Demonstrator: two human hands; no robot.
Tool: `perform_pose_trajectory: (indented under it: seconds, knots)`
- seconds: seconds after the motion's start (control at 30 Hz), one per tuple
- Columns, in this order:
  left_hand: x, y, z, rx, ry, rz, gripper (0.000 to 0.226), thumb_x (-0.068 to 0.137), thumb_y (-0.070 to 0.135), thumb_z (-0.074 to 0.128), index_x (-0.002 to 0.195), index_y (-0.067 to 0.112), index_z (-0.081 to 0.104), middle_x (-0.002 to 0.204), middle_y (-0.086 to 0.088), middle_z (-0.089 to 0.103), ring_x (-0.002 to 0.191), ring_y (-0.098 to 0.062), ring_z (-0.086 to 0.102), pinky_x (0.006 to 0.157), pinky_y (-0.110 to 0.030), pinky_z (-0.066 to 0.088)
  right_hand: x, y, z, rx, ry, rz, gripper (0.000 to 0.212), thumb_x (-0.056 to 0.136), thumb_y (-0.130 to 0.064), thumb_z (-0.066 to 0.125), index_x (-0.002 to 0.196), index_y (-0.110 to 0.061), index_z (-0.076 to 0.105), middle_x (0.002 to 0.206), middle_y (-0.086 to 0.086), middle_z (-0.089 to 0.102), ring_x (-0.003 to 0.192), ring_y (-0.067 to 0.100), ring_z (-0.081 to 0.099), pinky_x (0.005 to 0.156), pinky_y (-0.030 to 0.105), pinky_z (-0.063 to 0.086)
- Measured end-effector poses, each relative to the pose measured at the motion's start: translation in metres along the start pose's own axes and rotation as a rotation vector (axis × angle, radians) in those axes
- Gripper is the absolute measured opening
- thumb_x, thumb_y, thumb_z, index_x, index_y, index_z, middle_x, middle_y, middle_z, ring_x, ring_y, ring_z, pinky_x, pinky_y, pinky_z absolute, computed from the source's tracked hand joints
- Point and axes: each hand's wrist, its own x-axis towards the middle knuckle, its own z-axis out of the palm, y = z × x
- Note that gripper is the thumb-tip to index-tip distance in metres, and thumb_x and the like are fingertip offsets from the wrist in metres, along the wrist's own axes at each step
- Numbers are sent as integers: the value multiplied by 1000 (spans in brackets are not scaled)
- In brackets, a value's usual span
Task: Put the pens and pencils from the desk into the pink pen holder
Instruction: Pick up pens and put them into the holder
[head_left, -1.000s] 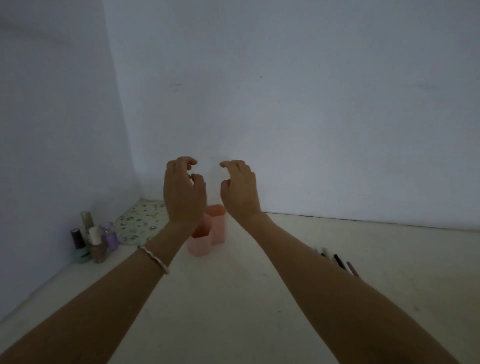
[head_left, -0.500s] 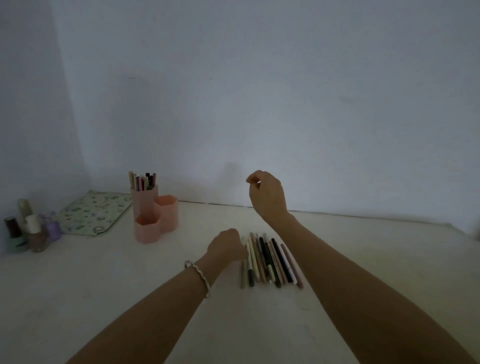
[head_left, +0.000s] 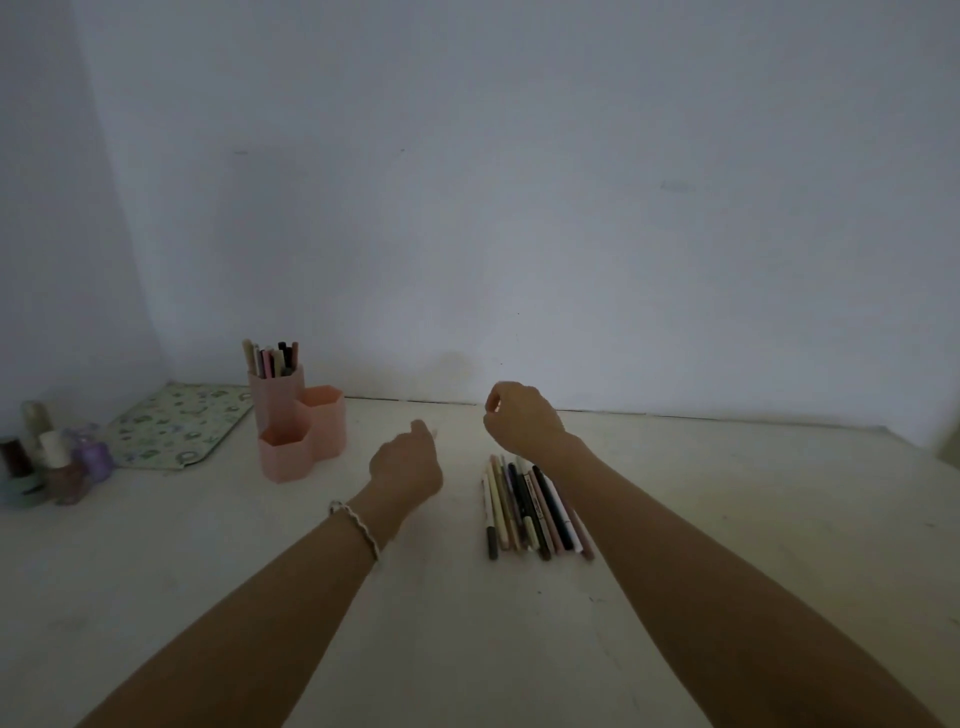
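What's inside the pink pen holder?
The pen holder has pens and pencils standing in its tallest cup. The two lower cups' insides are hidden behind their walls.

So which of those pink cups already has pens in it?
Start at the patterned mat in the desk's far left corner. Just right of it stands the pink pen holder, three joined hexagonal cups. The one you want is the tallest cup, nearest the wall; pen tops stick out of it, and none show above the two shorter ones.
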Motion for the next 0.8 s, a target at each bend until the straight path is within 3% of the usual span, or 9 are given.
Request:
perform_pose_trajectory:
  seconds: [0.07,0.13,0.33,0.53,0.6,0.67,0.73,0.8]
  knots:
    - [8,-7,-19,-114,-15,0,57,82,8,59,132,6,33,104,-11,58,94,-27,60,68,-31,47,0,2,8,-93,-146,34,10,83,-6,51,77,-3,59,75,9,61,60,19,54,57,26,46]
    - [13,-10,-33,-234,-38,-6,64,79,7,61,135,8,31,96,-9,55,88,-25,60,69,-35,52,-2,4,18,-180,-256,74,23,82,-6,54,64,-11,41,63,2,44,51,15,40,48,22,33]
    - [10,-11,-40,-579,-143,-5,94,78,1,59,151,33,10,92,-13,55,69,-22,59,61,-32,57,-10,4,46,-308,-369,111,25,81,-19,66,73,-13,43,68,-1,45,57,13,44,52,24,39]
    - [3,-13,-43,-698,-171,-120,81,77,-2,61,145,18,23,94,-9,51,75,-17,59,67,-34,60,-13,-7,67,-186,-298,145,28,84,-20,63,67,-16,42,61,-2,46,50,10,42,46,21,34]
    - [7,-22,-58,-670,-63,-128,75,76,1,64,139,12,25,97,-11,52,80,-20,61,68,-38,62,-4,-18,60,-18,-231,130,32,84,-22,62,62,-16,39,57,-2,42,47,11,37,45,21,30]
    - [17,-36,-82,-636,147,-100,77,76,4,67,137,11,23,108,-15,55,86,-25,62,61,-33,56,9,-34,46,139,-148,86,28,86,-22,58,64,-12,44,60,7,52,50,15,43,49,23,34]
    - [26,-54,-107,-648,446,-30,79,75,2,68,137,18,21,112,-15,55,80,-22,62,56,-29,51,21,-50,35,285,-16,27,17,89,-21,54,76,-10,51,73,13,62,61,19,52,54,26,40]
    - [34,-74,-130,-644,723,21,80,74,-1,66,134,26,22,112,-11,55,82,-25,63,64,-35,55,28,-64,29,414,137,-41,8,93,-18,52,94,-11,52,69,2,58,61,17,55,50,24,43]
